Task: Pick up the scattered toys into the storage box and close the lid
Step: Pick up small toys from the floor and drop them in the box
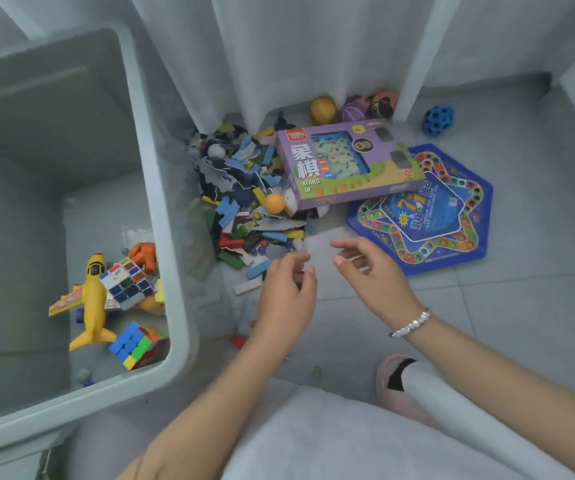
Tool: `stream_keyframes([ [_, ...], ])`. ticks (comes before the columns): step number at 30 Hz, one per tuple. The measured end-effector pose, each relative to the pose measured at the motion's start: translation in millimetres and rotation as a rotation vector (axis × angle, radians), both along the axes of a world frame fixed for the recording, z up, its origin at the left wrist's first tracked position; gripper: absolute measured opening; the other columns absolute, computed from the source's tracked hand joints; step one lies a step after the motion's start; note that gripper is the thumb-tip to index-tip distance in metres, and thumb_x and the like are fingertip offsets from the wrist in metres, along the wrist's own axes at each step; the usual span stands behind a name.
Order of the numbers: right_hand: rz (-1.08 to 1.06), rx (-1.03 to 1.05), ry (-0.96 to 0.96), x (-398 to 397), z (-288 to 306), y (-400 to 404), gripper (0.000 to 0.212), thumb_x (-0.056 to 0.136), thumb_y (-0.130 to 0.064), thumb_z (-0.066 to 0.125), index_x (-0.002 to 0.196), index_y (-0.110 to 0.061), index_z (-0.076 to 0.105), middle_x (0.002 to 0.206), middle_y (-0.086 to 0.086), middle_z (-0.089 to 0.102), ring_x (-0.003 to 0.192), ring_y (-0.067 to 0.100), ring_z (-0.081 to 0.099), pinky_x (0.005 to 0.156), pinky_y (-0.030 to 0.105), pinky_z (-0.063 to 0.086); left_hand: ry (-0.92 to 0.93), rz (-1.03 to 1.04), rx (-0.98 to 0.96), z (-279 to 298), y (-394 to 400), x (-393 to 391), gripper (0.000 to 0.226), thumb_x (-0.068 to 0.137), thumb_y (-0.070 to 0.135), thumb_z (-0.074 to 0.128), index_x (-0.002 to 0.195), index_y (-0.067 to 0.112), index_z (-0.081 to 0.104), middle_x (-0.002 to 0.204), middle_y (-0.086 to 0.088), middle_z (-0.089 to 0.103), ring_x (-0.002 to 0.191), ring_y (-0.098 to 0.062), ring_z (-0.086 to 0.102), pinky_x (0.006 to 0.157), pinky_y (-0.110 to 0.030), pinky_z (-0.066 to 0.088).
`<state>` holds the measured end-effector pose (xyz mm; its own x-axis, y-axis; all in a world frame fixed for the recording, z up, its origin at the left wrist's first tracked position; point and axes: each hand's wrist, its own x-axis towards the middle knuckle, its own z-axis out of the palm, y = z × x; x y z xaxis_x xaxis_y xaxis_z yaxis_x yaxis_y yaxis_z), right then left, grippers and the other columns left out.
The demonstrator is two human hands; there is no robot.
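Observation:
A large grey storage box (pixel 161 209) stands open at the left. Inside lie a yellow toy plane (pixel 90 303), two puzzle cubes (pixel 127 284) and an orange toy (pixel 144 254). A heap of puzzle pieces and small blocks (pixel 244 199) is spread on the floor beside the box, with an orange ball (pixel 275 202) on it. A purple board-game box (pixel 344 161) lies partly over a blue star game board (pixel 424 209). My left hand (pixel 287 296) hovers at the heap's near edge, fingers loosely bent, holding nothing I can see. My right hand (pixel 370 268) is beside it, fingers relaxed and empty.
A white curtain (pixel 296 57) hangs behind the toys. At its hem sit a yellow ball (pixel 322 109), a purple ball (pixel 351 112) and a dark toy (pixel 383 102). A blue holed ball (pixel 438 120) rests farther right. My slippered foot (pixel 396 379) is on the tiled floor.

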<state>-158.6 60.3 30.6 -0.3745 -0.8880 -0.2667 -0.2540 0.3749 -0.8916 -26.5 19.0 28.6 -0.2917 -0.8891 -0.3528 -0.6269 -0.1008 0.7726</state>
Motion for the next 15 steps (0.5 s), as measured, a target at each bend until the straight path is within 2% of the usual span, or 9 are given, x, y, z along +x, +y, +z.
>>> stream_keyframes([
  [2,0.019,0.084,0.017,-2.7,-23.3,4.7,0.021,0.088,-0.019,0.059,0.108,-0.028,0.06,0.096,-0.006,0.061,0.075,0.004,0.056,0.067,0.008,0.041,-0.072,0.046,0.037,-31.9,0.2,3.9,0.026,0.094,0.023,0.048,0.118,0.018,0.055,0.118,-0.004,0.054,0.092,-0.011,0.057,0.091,-0.037,0.048],
  [4,0.068,0.156,0.023,-3.1,-39.9,8.5,0.026,0.089,-0.023,0.058,0.114,-0.026,0.059,0.106,-0.002,0.06,0.08,0.01,0.057,0.073,0.016,0.043,-0.13,0.103,0.058,-56.5,-0.2,10.6,0.029,0.093,0.025,0.049,0.12,0.017,0.054,0.121,-0.005,0.05,0.104,-0.017,0.056,0.096,-0.038,0.046],
  [8,0.182,0.264,0.027,-3.6,-57.6,4.6,0.037,0.09,-0.027,0.056,0.127,-0.026,0.052,0.122,-0.002,0.055,0.091,0.009,0.054,0.081,0.019,0.041,-0.313,0.137,0.022,-87.8,-7.6,19.8,0.05,0.091,0.033,0.056,0.135,0.014,0.043,0.138,-0.01,0.036,0.13,-0.026,0.033,0.107,-0.039,0.029],
  [12,0.295,0.368,0.016,-1.3,-72.1,-2.3,0.045,0.092,-0.033,0.053,0.135,-0.029,0.043,0.134,-0.001,0.048,0.098,0.009,0.052,0.085,0.021,0.04,-0.408,0.061,-0.083,-103.6,-17.9,23.5,0.063,0.089,0.043,0.055,0.144,0.025,0.031,0.153,-0.008,0.018,0.139,-0.027,0.016,0.11,-0.045,0.018],
  [15,0.336,0.439,-0.001,-0.3,-84.5,-3.6,0.048,0.092,-0.036,0.052,0.138,-0.029,0.039,0.138,0.002,0.044,0.114,0.015,0.052,0.093,0.028,0.044,-0.508,-0.068,-0.041,-113.2,-26.6,24.6,0.075,0.089,0.052,0.051,0.149,0.034,0.01,0.158,-0.005,-0.001,0.143,-0.028,0.004,0.112,-0.047,0.013],
])
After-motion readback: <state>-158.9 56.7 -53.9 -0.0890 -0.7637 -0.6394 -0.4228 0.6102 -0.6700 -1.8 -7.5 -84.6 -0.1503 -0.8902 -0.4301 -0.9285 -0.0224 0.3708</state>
